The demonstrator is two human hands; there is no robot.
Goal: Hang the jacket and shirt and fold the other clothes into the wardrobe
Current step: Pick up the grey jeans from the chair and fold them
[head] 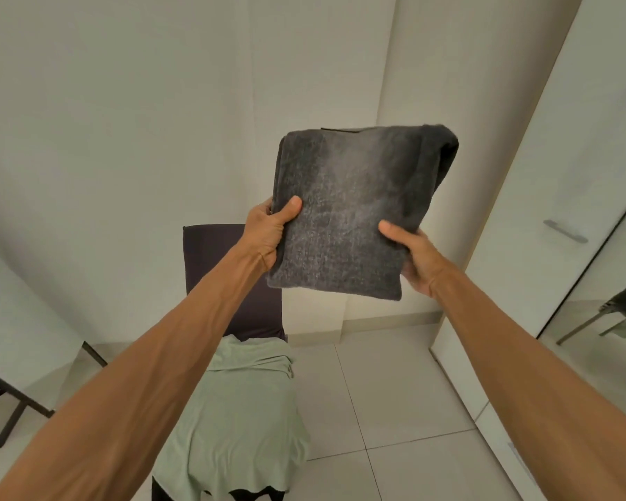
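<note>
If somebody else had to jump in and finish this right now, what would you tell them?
Left hand: grips the near left edge of the grey garment, thumb on top.
Right hand: grips its near right edge the same way.
Things: the grey garment is folded into a flat square and held up in the air. A green garment lies unfolded over the chair. What looks like the wardrobe door is on the right.
Done: the grey garment is folded.
Left: put it in the wardrobe, then deal with the green garment. No jacket or hangers are in view.
</note>
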